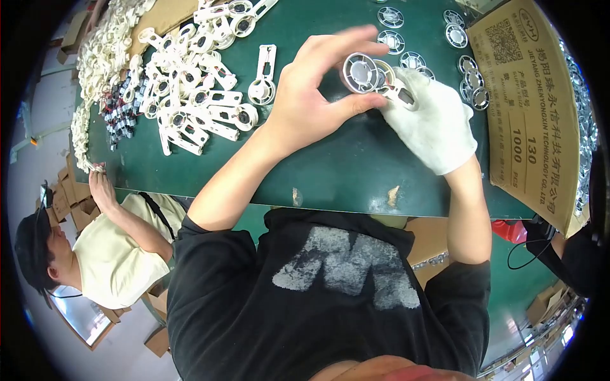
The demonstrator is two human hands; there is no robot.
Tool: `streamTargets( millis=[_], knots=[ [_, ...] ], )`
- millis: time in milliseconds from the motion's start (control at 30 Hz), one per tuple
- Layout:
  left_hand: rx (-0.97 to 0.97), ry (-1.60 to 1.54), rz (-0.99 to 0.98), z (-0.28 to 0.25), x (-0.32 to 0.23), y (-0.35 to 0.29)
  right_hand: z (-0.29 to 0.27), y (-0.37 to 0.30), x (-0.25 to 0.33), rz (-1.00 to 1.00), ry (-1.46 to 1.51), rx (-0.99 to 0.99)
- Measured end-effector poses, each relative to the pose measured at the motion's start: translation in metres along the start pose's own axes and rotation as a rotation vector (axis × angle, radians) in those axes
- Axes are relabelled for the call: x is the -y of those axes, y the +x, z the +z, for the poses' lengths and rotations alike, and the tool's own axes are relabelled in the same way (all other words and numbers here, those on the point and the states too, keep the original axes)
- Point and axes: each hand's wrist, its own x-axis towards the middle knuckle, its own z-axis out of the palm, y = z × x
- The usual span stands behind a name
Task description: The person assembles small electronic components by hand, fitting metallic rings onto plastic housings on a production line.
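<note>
Above the green worktop (343, 174), near its middle, the bare left hand (308, 92) curves its grip around a round spoked cover (360, 72), thumb below and fingers above, while the gloved right hand (435, 120) is closed on a white fan-like housing (401, 95) just beside it. I'd judge this is the fitting step, cover being brought to housing; the next move seems to call for squaring the two rims before pressing. More covers (471, 79) lie to the right and far side, more white housings (203, 95) heap at left. The glove hides most of the held housing, an upper left finger is blurred, and I can't tell whether the rims touch.
</note>
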Motion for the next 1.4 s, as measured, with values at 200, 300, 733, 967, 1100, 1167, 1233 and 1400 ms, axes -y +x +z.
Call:
streamTargets(
  millis=[200, 300, 733, 967, 1100, 1167, 1233, 1400],
  knots=[
    [0.065, 0.209, -0.041, 0.009, 0.005, -0.012, 0.001, 0.001, 0.010, 0.099, -0.028, 0.091],
    [0.112, 0.276, -0.052, 0.014, 0.006, -0.013, -0.001, 0.000, 0.016, 0.105, -0.083, 0.180],
    [0.112, 0.309, 0.155, -0.006, 0.003, -0.005, -0.003, 0.000, 0.015, 0.042, -0.037, 0.141],
    [-0.022, 0.578, 0.244, -0.006, 0.003, -0.005, 0.001, -0.003, 0.012, 0.076, -0.076, 0.124],
    [-0.035, 0.637, 0.291, -0.011, 0.003, -0.004, 0.003, -0.001, 0.012, 0.065, -0.050, 0.110],
    [-0.038, 0.607, 0.406, -0.012, 0.008, -0.001, 0.007, -0.003, 0.009, 0.035, -0.036, 0.065],
    [-0.013, 0.598, 0.382, -0.013, 0.003, -0.002, 0.008, -0.004, 0.011, 0.007, -0.024, 0.019],
    [0.001, 0.539, 0.402, -0.010, 0.001, -0.002, -0.013, 0.001, 0.017, 0.172, 0.321, 0.246]
  ],
)
